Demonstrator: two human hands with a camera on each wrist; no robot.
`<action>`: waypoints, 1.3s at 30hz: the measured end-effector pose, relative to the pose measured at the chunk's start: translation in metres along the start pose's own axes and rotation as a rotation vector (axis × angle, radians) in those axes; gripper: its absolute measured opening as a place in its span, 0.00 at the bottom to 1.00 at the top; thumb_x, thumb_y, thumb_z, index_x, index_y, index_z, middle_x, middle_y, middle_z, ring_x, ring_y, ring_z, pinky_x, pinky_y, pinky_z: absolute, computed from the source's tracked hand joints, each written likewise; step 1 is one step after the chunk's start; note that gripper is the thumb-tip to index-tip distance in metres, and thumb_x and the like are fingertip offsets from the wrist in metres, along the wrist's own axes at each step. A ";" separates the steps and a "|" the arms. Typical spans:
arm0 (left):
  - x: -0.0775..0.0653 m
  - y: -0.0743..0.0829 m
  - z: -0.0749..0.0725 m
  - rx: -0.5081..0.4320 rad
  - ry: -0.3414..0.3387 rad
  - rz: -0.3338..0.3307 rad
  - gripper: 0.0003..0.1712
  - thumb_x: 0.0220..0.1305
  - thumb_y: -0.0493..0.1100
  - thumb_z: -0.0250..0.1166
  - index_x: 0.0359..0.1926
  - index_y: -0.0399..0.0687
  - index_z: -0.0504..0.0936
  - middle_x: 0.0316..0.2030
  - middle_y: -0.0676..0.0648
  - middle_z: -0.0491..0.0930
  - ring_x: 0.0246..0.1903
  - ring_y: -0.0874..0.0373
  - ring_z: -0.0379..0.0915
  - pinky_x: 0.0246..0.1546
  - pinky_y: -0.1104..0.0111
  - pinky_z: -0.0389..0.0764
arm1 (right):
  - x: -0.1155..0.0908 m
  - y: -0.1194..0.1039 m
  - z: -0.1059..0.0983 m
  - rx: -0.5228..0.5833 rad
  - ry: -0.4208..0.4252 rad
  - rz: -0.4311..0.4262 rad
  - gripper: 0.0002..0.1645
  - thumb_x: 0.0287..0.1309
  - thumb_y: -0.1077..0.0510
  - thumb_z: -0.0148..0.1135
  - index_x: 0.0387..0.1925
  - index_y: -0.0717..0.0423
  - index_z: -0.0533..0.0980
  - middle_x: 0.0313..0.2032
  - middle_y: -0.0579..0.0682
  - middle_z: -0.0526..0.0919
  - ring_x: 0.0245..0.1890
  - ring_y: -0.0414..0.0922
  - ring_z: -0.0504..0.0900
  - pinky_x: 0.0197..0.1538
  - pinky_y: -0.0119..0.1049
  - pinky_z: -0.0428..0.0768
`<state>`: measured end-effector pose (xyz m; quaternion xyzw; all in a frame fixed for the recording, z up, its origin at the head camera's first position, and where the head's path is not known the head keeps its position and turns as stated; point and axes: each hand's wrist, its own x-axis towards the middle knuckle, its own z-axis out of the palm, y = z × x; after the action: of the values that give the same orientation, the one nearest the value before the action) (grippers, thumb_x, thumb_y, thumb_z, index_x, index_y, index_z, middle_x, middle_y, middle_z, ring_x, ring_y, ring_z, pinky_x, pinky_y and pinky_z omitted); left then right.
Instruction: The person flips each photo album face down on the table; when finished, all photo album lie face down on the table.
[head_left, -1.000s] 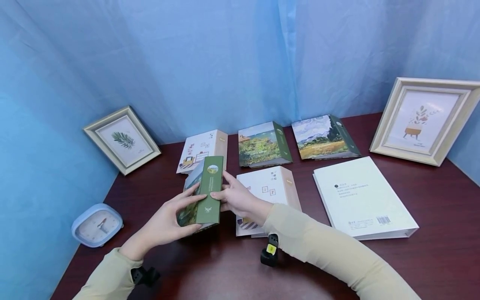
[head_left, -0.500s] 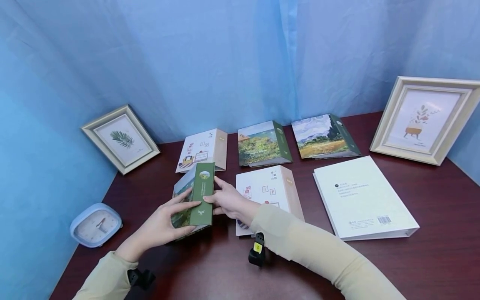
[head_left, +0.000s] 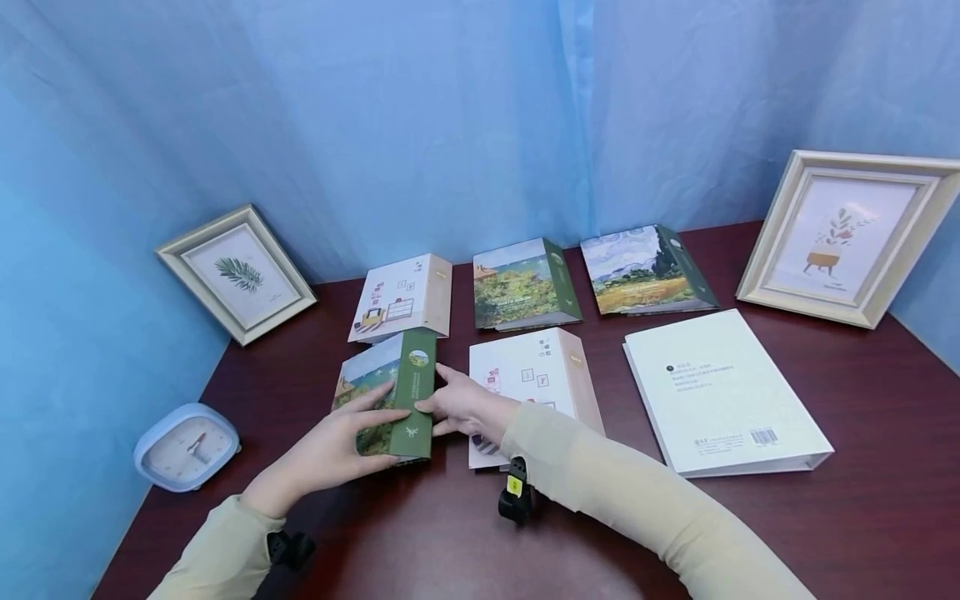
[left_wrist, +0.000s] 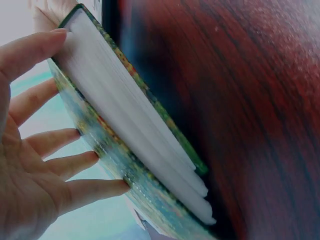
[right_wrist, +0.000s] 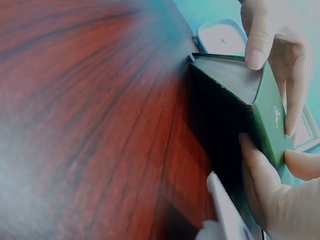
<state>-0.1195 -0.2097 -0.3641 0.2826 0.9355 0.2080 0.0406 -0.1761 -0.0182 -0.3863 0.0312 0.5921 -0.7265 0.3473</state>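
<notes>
Both hands hold a thick book (head_left: 377,367) with a green spine and a landscape painting on its cover, low over the left side of the table. My left hand (head_left: 330,450) spreads its fingers across the cover, with the thumb at the near end beside the spine. In the left wrist view the book's white page edges (left_wrist: 115,95) show. My right hand (head_left: 465,406) pinches the spine side, its thumb on the green spine (right_wrist: 272,117) and its fingers on the underside. Right of it lies a white illustrated book (head_left: 525,375), partly covered by the right hand.
Along the back lie another white illustrated book (head_left: 397,296) and two painting-covered books (head_left: 513,283), (head_left: 637,271). A large white book (head_left: 723,392) lies at right. Picture frames (head_left: 238,273), (head_left: 847,237) stand at both sides, and a blue clock (head_left: 187,447) at left.
The green-spined book has come nearer the person and slightly left, then lower with more of its cover facing up. Both hands have moved with it, keeping their hold.
</notes>
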 end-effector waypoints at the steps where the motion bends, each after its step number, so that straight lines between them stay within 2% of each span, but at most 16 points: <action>1: 0.001 0.001 0.001 0.005 -0.008 -0.001 0.30 0.51 0.45 0.73 0.57 0.49 0.79 0.69 0.37 0.60 0.65 0.39 0.60 0.53 0.52 0.76 | 0.000 0.001 0.000 -0.009 0.009 0.003 0.46 0.63 0.72 0.51 0.75 0.51 0.41 0.54 0.69 0.74 0.53 0.62 0.77 0.51 0.52 0.79; 7: 0.006 0.003 0.004 0.034 -0.055 -0.010 0.30 0.52 0.46 0.73 0.57 0.48 0.79 0.69 0.36 0.59 0.66 0.37 0.59 0.55 0.50 0.73 | 0.001 0.006 -0.003 -0.071 0.077 0.021 0.47 0.61 0.71 0.54 0.75 0.56 0.41 0.52 0.68 0.76 0.52 0.61 0.79 0.49 0.50 0.80; 13: 0.009 0.004 0.004 0.045 -0.077 -0.012 0.30 0.52 0.47 0.73 0.57 0.48 0.79 0.69 0.35 0.58 0.66 0.37 0.58 0.56 0.49 0.73 | 0.002 0.007 -0.004 -0.097 0.093 0.015 0.44 0.63 0.70 0.54 0.74 0.58 0.44 0.51 0.67 0.76 0.51 0.60 0.79 0.49 0.49 0.81; 22: 0.009 0.001 0.003 0.066 -0.086 -0.011 0.29 0.52 0.47 0.73 0.57 0.48 0.80 0.68 0.35 0.60 0.65 0.36 0.59 0.55 0.48 0.73 | -0.006 0.002 -0.010 -0.082 0.058 0.001 0.43 0.62 0.72 0.52 0.73 0.60 0.45 0.60 0.72 0.66 0.58 0.65 0.71 0.53 0.51 0.78; 32: 0.009 0.001 0.009 0.059 -0.076 0.034 0.26 0.53 0.46 0.72 0.54 0.46 0.81 0.65 0.33 0.64 0.65 0.36 0.59 0.58 0.45 0.69 | -0.018 0.000 -0.023 -0.074 0.018 -0.011 0.41 0.63 0.70 0.52 0.73 0.60 0.46 0.59 0.72 0.68 0.59 0.64 0.71 0.56 0.51 0.76; 35: 0.009 0.001 0.010 0.044 -0.084 0.024 0.25 0.54 0.47 0.71 0.53 0.45 0.81 0.65 0.34 0.65 0.65 0.36 0.59 0.58 0.45 0.68 | -0.024 -0.004 -0.028 -0.079 0.005 -0.034 0.40 0.64 0.68 0.52 0.72 0.61 0.47 0.58 0.71 0.69 0.59 0.63 0.71 0.57 0.51 0.76; 39: 0.009 0.002 0.009 0.019 -0.083 0.008 0.24 0.56 0.47 0.70 0.53 0.44 0.81 0.65 0.35 0.65 0.65 0.36 0.59 0.59 0.45 0.68 | -0.032 -0.010 -0.038 -0.052 -0.028 -0.061 0.38 0.65 0.68 0.50 0.72 0.61 0.47 0.61 0.71 0.66 0.61 0.63 0.70 0.58 0.51 0.75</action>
<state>-0.1247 -0.1999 -0.3711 0.2950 0.9339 0.1872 0.0757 -0.1711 0.0308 -0.3747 -0.0060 0.6065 -0.7215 0.3339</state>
